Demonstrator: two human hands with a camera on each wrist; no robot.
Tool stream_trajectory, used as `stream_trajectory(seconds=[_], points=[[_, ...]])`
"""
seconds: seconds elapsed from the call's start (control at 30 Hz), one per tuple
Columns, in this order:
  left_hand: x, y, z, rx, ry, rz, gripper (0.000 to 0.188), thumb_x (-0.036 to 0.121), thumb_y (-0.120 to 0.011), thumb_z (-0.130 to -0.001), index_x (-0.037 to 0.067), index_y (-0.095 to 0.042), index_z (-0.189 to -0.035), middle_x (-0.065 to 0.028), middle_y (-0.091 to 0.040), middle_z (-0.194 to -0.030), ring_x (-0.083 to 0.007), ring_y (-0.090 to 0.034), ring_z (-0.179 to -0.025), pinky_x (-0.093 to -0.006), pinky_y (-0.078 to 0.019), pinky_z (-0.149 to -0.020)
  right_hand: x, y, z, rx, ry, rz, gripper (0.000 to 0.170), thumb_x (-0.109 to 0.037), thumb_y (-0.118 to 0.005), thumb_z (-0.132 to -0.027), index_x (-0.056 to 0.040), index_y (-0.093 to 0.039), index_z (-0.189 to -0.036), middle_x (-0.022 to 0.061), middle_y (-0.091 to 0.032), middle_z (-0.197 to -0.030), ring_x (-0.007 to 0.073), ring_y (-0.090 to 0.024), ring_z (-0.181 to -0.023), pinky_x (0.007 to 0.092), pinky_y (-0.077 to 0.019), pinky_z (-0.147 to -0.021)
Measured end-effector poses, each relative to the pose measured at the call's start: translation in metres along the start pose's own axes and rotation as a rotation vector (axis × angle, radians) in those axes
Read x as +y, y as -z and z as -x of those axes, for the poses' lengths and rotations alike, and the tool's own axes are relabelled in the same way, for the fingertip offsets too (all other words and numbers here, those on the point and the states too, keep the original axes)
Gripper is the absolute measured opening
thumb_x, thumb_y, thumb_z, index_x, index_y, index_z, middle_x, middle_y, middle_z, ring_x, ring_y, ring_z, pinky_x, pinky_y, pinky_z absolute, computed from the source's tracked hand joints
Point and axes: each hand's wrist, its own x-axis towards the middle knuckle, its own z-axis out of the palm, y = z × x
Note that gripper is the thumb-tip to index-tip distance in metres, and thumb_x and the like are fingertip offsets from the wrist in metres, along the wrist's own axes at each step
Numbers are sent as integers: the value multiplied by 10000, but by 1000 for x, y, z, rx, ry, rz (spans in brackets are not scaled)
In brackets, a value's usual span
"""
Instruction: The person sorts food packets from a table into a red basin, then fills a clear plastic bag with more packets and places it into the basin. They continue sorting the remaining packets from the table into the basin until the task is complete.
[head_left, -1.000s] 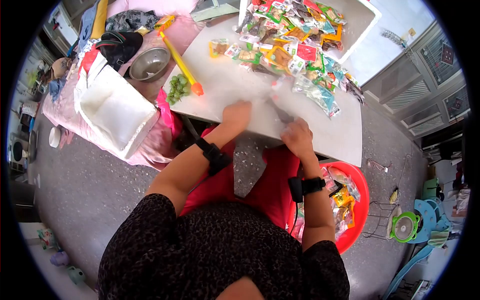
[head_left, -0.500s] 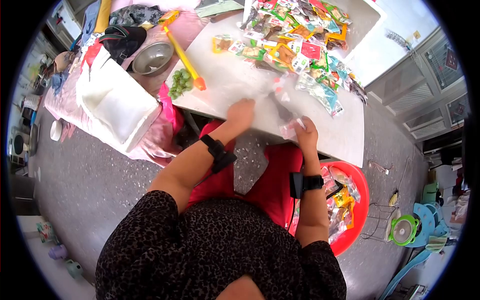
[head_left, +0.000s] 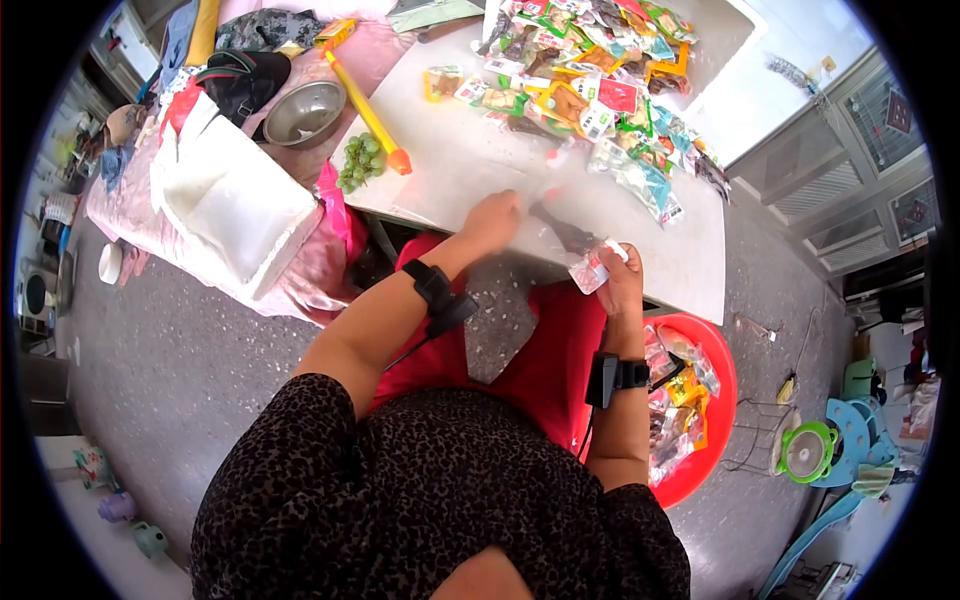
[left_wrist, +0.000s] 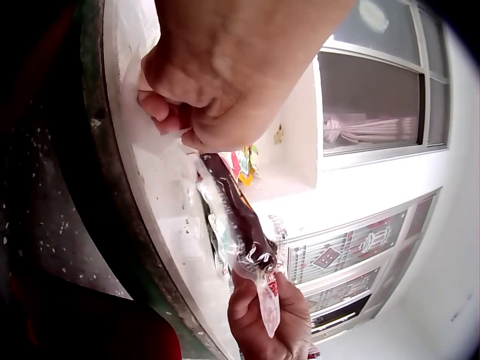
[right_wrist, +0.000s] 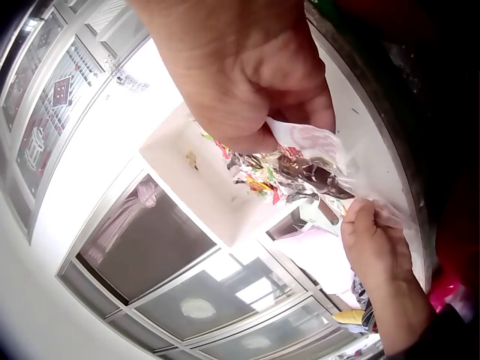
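A clear plastic packet (head_left: 566, 230) with dark brown, glossy food inside stretches between the two hands over the table's front edge. My right hand (head_left: 624, 282) pinches its end, where red and white print shows. In the left wrist view, the dark food (left_wrist: 236, 214) runs lengthwise in the packet, from near the left hand down to the right fingers. The left hand (head_left: 490, 222) has its fingers curled, gripping thin clear plastic film (right_wrist: 390, 215) at the other end, as the right wrist view shows.
Many colourful food packets (head_left: 570, 105) are heaped on the white table (head_left: 680, 275), spilling from a white foam box (head_left: 722, 60). Green grapes (head_left: 360, 165) and a yellow stick (head_left: 368, 115) lie at the left. A red tub (head_left: 722, 400) with more packets stands below, on the right.
The right hand has turned and lifted slightly, bringing the printed end of the packet into view. My left hand has shifted a little to the right.
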Motion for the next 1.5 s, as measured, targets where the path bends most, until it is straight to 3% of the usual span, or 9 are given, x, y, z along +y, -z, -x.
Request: stream_trajectory(seconds=[0.17,0.27,0.47,0.6,0.7,0.83,1.17,1.33,1.5], points=[[12,6,4,-40,40,-26,176,156,-423,-748,49,-519,-849,-154,-543,-803,-326,-508,-797,-403,-394,-688,2,5,-3,-93,-86,83,101,62,-466,-740,-35,-441,-735,89,-541,-704,162,-538,-618,282,-466,-576],[14,1,7,30,-211,-161,161,138,-429,-742,57,-524,-843,-142,-534,-808,-312,-500,-820,-397,-397,-694,-3,3,-9,-7,-171,109,93,60,-468,-740,-27,-436,-748,96,-543,-715,179,-546,-643,302,-476,-589],[17,-19,8,162,-369,-154,152,113,-438,-720,66,-501,-850,-150,-536,-767,-316,-517,-756,-426,-410,-628,22,-13,-28,61,-113,33,36,-27,-479,-765,-9,-479,-797,73,-520,-683,170,-527,-597,298,-465,-544],[35,-6,11,54,-266,-184,140,131,-440,-722,69,-514,-824,-143,-541,-765,-315,-522,-746,-413,-410,-629,25,-30,-31,71,-195,431,134,-138,-494,-774,-5,-494,-765,56,-492,-626,136,-480,-490,256,-411,-402],[34,-4,13,38,-236,-250,127,139,-433,-731,63,-522,-780,-133,-535,-773,-312,-514,-761,-393,-406,-650,6,-19,-30,-129,-333,756,111,-122,-480,-769,-16,-489,-800,43,-533,-665,81,-479,-473,187,-364,-359],[33,-10,15,-4,-253,-268,120,135,-431,-730,59,-519,-758,-133,-536,-770,-312,-514,-756,-397,-404,-647,0,-9,-26,-188,-341,811,107,-114,-465,-778,-20,-511,-803,19,-512,-611,66,-439,-438,172,-300,-338],[59,8,19,-168,-260,-255,127,108,-437,-720,61,-528,-795,-145,-538,-792,-316,-515,-766,-405,-403,-649,17,-22,-35,-63,-305,423,70,-38,-465,-773,-7,-493,-829,32,-516,-653,86,-474,-500,188,-388,-419],[35,-17,16,78,-505,-97,117,106,-436,-733,66,-514,-810,-135,-532,-776,-312,-514,-758,-414,-404,-640,37,-27,-34,124,-216,3,168,-6,-450,-767,6,-446,-935,81,-513,-821,160,-534,-678,260,-463,-597],[33,-10,10,-53,-429,-207,126,138,-445,-734,68,-513,-815,-132,-525,-765,-311,-512,-743,-413,-403,-641,37,-23,-28,223,7,221,217,-11,-470,-752,15,-436,-964,97,-508,-852,184,-529,-743,279,-454,-620]])
